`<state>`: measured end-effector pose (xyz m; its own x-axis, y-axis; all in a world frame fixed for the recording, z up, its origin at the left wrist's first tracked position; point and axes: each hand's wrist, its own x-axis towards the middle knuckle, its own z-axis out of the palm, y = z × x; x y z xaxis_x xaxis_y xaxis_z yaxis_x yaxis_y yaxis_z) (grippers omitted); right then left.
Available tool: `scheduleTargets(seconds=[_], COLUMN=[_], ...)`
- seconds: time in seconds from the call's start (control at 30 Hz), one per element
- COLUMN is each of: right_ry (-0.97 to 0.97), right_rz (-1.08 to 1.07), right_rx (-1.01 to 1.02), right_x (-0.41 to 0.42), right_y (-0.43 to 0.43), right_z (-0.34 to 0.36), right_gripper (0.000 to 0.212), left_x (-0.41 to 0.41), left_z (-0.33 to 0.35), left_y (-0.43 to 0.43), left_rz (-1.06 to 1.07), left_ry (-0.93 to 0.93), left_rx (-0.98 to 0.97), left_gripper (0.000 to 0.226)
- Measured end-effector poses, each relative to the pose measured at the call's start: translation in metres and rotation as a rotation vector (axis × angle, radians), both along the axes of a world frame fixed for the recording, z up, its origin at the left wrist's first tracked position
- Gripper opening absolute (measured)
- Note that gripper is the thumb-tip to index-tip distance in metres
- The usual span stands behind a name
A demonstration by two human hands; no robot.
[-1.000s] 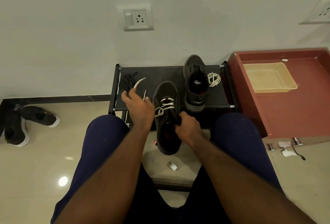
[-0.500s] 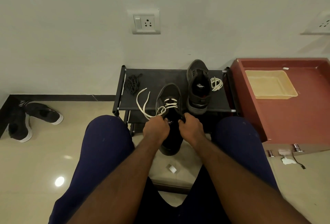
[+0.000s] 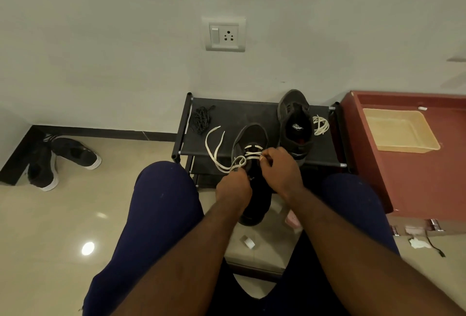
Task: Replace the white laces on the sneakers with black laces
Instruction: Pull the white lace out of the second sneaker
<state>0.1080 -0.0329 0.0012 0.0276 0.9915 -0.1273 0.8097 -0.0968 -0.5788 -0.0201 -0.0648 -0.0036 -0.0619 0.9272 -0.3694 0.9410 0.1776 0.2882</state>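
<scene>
Right hand [image 3: 282, 173] shifted onto white lace [image 3: 253, 157]; sneaker [image 3: 252, 135] overhangs rack [image 3: 239, 114] front edge.

Both forearms reach forward between the knees; left hand [image 3: 233, 187] grips the sneaker [image 3: 252, 134], right hand [image 3: 282, 172] pinches its white lace [image 3: 253, 147].

My left hand [image 3: 233, 187] grips the dark sneaker [image 3: 252, 139] at its side, and my right hand [image 3: 282, 172] pinches its white lace [image 3: 214, 149] at one crossing. The two free ends of this lace lie on the black rack [image 3: 239, 114], near the black laces [image 3: 201, 119].
</scene>
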Motion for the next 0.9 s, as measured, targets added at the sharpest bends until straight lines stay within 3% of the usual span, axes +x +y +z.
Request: scheduleTargets(seconds=[0.1,0.23,0.37,0.47,0.6,0.7,0.83,0.9], right_ry=[-0.1,-0.153,-0.138,-0.083,0.171,0.31,0.267,0.132], right_rz=[0.172,0.214,0.229,0.083,-0.322,-0.45,-0.192,0.042], right_rx=[-0.045,-0.102,-0.106,-0.053,-0.036,0.028,0.057,0.045], right_x=[-0.006,-0.009,-0.008,-0.008,-0.011,-0.007,0.002,0.001], right_y=[0.008,0.013,0.02,0.017,0.007,0.008,0.016,0.014], right_z=[-0.003,-0.004,-0.005,-0.008,-0.012,-0.008,-0.001,-0.001], right_gripper=[0.027,0.028,0.013,0.011,0.011,0.011,0.012,0.027], left_x=[0.0,0.002,0.003,0.003,0.005,0.004,0.003,0.003], left_z=[-0.001,-0.002,-0.003,-0.003,-0.001,-0.005,-0.007,-0.008], left_y=[-0.001,-0.003,-0.006,-0.007,-0.002,-0.002,-0.003,-0.003], left_rz=[-0.032,-0.061,-0.073,-0.057,-0.055,-0.051,-0.056,-0.063], left_ry=[0.026,0.059,0.066,0.033,-0.018,-0.007,0.006,0.007], left_rx=[0.01,0.009,-0.009,0.016,0.071,0.055,0.033,0.035], left_gripper=[0.025,0.027,0.028,0.026,0.026,0.028,0.031,0.031])
